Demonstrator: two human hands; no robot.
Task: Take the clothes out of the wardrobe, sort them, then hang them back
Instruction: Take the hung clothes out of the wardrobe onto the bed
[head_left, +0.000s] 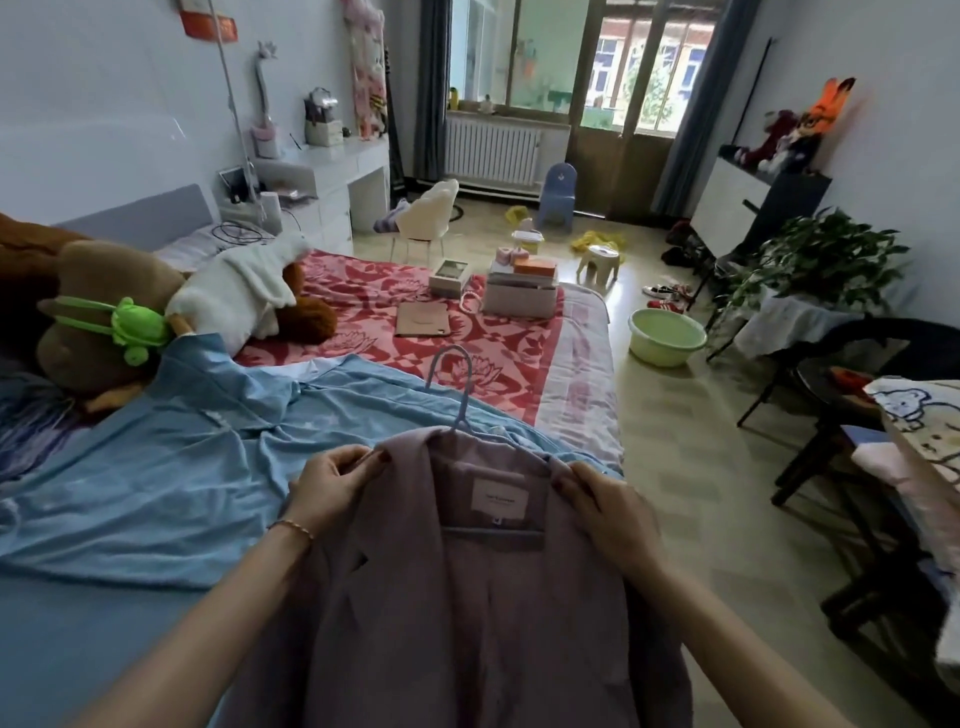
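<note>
Left hand: we see our left hand (332, 486) gripping the left shoulder of the mauve jacket (467, 597); thumb and fingers are pinched on the fabric fold near the collar, and a thin bracelet (293, 526) sits at the wrist.
Right hand: our right hand (610, 512) clasps the jacket's right shoulder, fingers curled together over the cloth, thumb tucked toward the collar.
Mauve jacket: we hold it up in front of us, at the near corner of the bed, lining side facing us, with a white label (500, 498) below the collar.
Hanger: a pale blue hanger (457, 389) is inside the jacket's shoulders; its hook rises above the collar, and its lower bar shows beneath the label.
Blue garment: just beyond our hands, a light blue garment (182, 467) lies spread and rumpled across the bed.
Bed: the bed (576, 395) carries a red patterned cover (395, 296) farther out.
Plush toys: to our left, a brown plush (98, 312) with a green toy (137, 332) against it, and a white plush (234, 296) beside them.
Boxes: near the far end of the bed we see a grey box (522, 299) and a flat brown folder (422, 319).
Floor: a green basin (667, 338) stands beside the bed.
Far wall: a white radiator (491, 150) sits under the window.
</note>
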